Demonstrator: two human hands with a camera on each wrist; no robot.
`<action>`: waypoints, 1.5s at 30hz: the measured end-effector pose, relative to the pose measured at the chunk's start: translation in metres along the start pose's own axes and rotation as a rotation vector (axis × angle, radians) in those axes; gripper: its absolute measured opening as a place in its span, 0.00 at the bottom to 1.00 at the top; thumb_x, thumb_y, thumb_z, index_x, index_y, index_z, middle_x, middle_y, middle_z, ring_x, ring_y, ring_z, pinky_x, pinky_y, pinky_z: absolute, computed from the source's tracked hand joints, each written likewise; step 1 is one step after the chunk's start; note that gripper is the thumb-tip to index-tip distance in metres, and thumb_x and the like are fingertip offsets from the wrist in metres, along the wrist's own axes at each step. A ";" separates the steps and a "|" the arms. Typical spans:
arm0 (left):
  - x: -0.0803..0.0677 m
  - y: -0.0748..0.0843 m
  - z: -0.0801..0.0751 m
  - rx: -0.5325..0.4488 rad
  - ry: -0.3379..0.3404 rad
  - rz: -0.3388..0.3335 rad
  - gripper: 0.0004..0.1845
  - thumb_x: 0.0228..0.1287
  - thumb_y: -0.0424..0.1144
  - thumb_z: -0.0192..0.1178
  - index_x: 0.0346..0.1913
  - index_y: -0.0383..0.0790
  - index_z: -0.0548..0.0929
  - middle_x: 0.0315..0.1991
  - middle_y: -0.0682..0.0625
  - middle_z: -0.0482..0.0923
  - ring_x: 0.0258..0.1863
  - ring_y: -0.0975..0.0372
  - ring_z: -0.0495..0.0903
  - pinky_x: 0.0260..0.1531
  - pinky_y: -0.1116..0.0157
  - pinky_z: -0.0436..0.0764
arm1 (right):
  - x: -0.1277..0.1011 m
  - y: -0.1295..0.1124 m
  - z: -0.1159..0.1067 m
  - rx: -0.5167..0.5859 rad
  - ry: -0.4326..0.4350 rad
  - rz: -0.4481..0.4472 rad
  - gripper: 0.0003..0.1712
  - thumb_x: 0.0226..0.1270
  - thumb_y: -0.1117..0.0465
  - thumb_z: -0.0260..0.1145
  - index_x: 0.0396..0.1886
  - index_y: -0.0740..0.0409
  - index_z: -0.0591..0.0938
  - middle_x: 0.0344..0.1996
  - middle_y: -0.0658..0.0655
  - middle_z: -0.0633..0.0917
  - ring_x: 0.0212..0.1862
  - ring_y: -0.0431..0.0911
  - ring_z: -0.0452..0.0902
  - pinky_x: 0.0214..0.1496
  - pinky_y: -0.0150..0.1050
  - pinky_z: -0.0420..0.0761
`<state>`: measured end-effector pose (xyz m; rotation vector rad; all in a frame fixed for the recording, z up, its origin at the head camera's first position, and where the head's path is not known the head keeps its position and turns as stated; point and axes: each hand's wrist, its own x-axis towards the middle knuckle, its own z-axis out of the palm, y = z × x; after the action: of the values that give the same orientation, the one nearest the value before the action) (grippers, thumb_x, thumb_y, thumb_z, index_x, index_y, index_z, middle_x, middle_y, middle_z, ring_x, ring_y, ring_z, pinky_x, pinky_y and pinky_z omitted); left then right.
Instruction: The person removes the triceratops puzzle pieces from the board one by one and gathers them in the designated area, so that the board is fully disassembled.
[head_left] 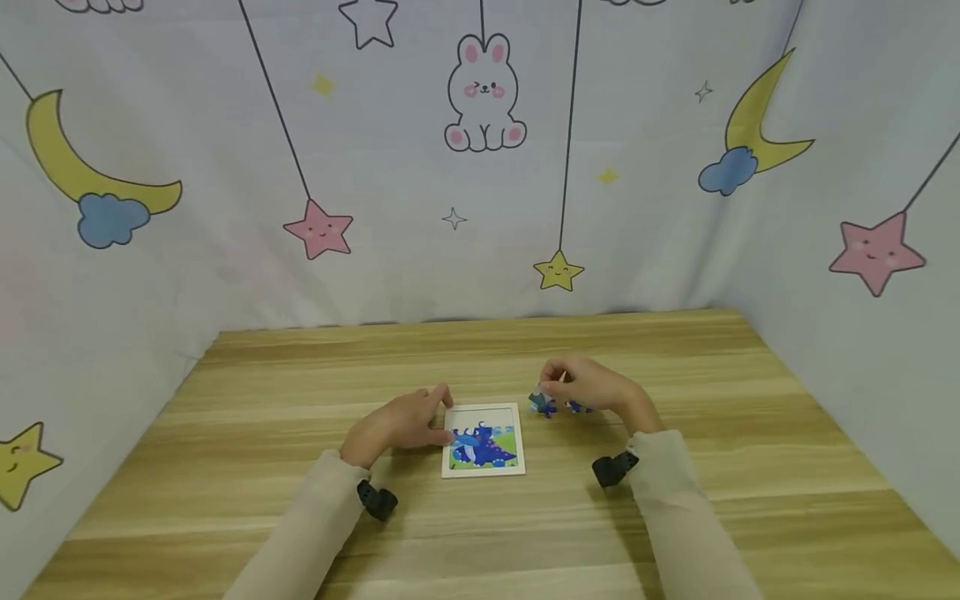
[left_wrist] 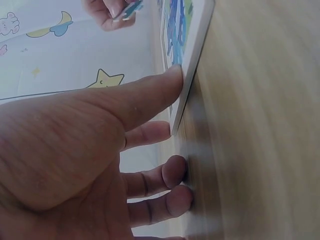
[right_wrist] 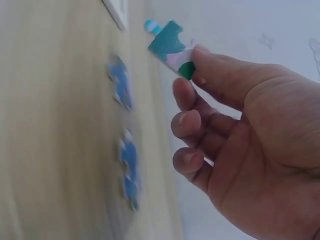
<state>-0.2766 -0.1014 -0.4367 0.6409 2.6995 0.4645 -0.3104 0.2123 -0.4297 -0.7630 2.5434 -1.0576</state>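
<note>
Dino puzzle [head_left: 483, 446] flat on wood table [head_left: 480, 537]. Left hand [head_left: 402, 421] at puzzle's 9 o'clock: fingers apart, thumb touching white edge [left_wrist: 199, 30]. Right hand [head_left: 592, 385] at puzzle's 2 o'clock: thumb and finger pinch green piece [right_wrist: 167, 42] above table. Two blue pieces [right_wrist: 129, 167] lie under right hand.

The left arm [head_left: 307, 525] and right arm [head_left: 688, 517], both sleeved, reach forward. The left hand [head_left: 405, 418] holds its thumb [left_wrist: 150, 97] out straight, apart from the forefinger [left_wrist: 147, 136]; the right hand [head_left: 592, 385] pinches with thumb and forefinger, other fingers [right_wrist: 186, 123] curled.
</note>
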 end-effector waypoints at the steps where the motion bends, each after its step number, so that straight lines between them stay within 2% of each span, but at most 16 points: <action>1: 0.000 0.000 0.000 0.001 0.001 0.003 0.23 0.68 0.46 0.66 0.57 0.43 0.69 0.39 0.46 0.72 0.37 0.55 0.72 0.44 0.53 0.74 | -0.003 0.002 -0.005 0.015 0.006 0.014 0.08 0.78 0.61 0.58 0.40 0.60 0.81 0.34 0.57 0.80 0.32 0.46 0.71 0.33 0.39 0.72; 7: -0.001 -0.003 -0.002 -0.001 0.006 0.001 0.23 0.68 0.46 0.66 0.57 0.42 0.69 0.38 0.46 0.71 0.36 0.55 0.72 0.43 0.54 0.74 | -0.017 0.021 -0.027 0.054 0.048 0.027 0.08 0.76 0.62 0.60 0.41 0.63 0.81 0.32 0.57 0.81 0.31 0.47 0.71 0.33 0.38 0.72; 13: 0.000 -0.004 0.000 -0.005 0.002 0.005 0.23 0.67 0.46 0.66 0.57 0.43 0.69 0.39 0.46 0.72 0.37 0.55 0.72 0.44 0.54 0.74 | -0.033 0.041 -0.039 -0.015 0.097 0.051 0.07 0.74 0.63 0.62 0.39 0.63 0.84 0.31 0.53 0.81 0.33 0.45 0.70 0.35 0.39 0.71; 20: 0.000 -0.002 0.000 -0.009 0.003 0.004 0.23 0.67 0.47 0.67 0.57 0.43 0.69 0.37 0.47 0.71 0.36 0.55 0.71 0.42 0.54 0.73 | -0.042 0.051 -0.042 -0.122 0.099 0.092 0.07 0.73 0.65 0.64 0.36 0.63 0.86 0.28 0.52 0.83 0.32 0.43 0.71 0.36 0.39 0.71; 27: -0.001 -0.003 0.000 0.002 -0.004 0.001 0.23 0.67 0.47 0.66 0.58 0.44 0.69 0.36 0.47 0.70 0.35 0.55 0.71 0.41 0.56 0.72 | -0.044 0.054 -0.041 -0.168 0.109 0.111 0.07 0.74 0.64 0.63 0.38 0.61 0.86 0.31 0.53 0.84 0.34 0.43 0.74 0.38 0.40 0.73; 30: 0.000 -0.004 -0.001 0.021 -0.006 0.014 0.22 0.69 0.47 0.65 0.58 0.43 0.69 0.36 0.47 0.70 0.35 0.55 0.71 0.41 0.55 0.72 | -0.041 0.046 -0.040 -0.172 0.129 0.102 0.07 0.74 0.64 0.62 0.40 0.62 0.85 0.33 0.55 0.84 0.36 0.45 0.75 0.39 0.41 0.74; 34: 0.000 -0.007 -0.003 0.032 -0.017 0.029 0.23 0.69 0.48 0.64 0.59 0.43 0.69 0.37 0.48 0.71 0.36 0.56 0.71 0.42 0.55 0.72 | -0.027 0.023 -0.030 -0.150 0.114 0.055 0.09 0.76 0.64 0.59 0.43 0.65 0.83 0.34 0.59 0.83 0.32 0.46 0.74 0.35 0.42 0.75; 37: -0.001 -0.008 -0.005 0.012 -0.037 0.035 0.31 0.63 0.51 0.70 0.61 0.43 0.69 0.39 0.49 0.71 0.38 0.56 0.71 0.44 0.54 0.73 | -0.013 0.007 -0.017 -0.150 0.077 0.018 0.11 0.78 0.63 0.57 0.46 0.66 0.83 0.33 0.59 0.83 0.30 0.46 0.75 0.31 0.40 0.75; 40: -0.002 -0.008 -0.005 0.000 -0.051 0.047 0.37 0.55 0.54 0.74 0.61 0.42 0.68 0.40 0.49 0.71 0.39 0.56 0.71 0.47 0.53 0.74 | -0.001 -0.008 -0.001 -0.147 0.037 -0.024 0.12 0.78 0.62 0.57 0.47 0.65 0.83 0.32 0.57 0.84 0.31 0.47 0.78 0.32 0.39 0.76; 45: 0.000 -0.007 -0.003 0.002 -0.057 0.036 0.39 0.54 0.56 0.75 0.61 0.43 0.68 0.40 0.49 0.71 0.40 0.57 0.72 0.47 0.53 0.74 | 0.019 -0.031 0.031 -0.041 -0.070 -0.112 0.12 0.77 0.59 0.59 0.49 0.61 0.83 0.31 0.53 0.83 0.33 0.45 0.77 0.35 0.37 0.75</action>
<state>-0.2801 -0.1079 -0.4366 0.6934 2.6389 0.4458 -0.3009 0.1652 -0.4295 -0.9466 2.4959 -0.9963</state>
